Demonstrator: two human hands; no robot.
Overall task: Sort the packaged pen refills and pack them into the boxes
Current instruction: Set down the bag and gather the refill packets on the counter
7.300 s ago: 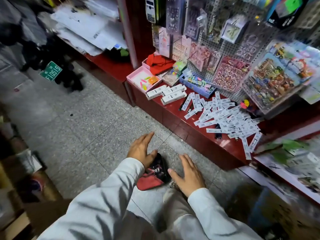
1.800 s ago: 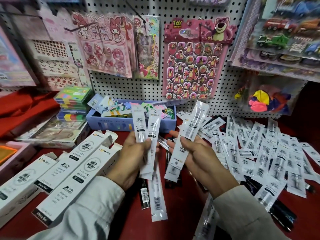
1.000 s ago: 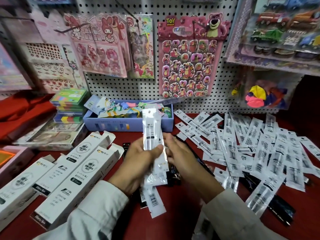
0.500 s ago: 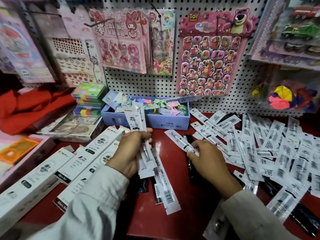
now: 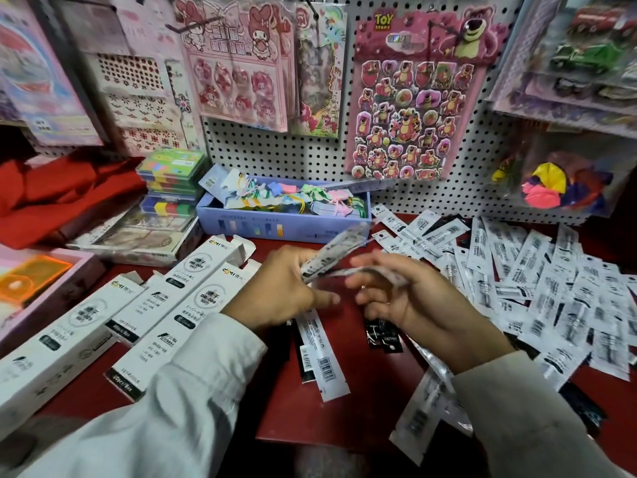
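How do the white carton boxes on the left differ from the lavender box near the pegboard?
The white carton boxes are long and narrow, lying side by side at a slant; the lavender box is a wider tray set square against the pegboard. The white carton boxes open at their far end, flaps up; the lavender box is open on top. The lavender box is full of pastel items; what the white ones hold cannot be seen. Both rest on the red shelf.
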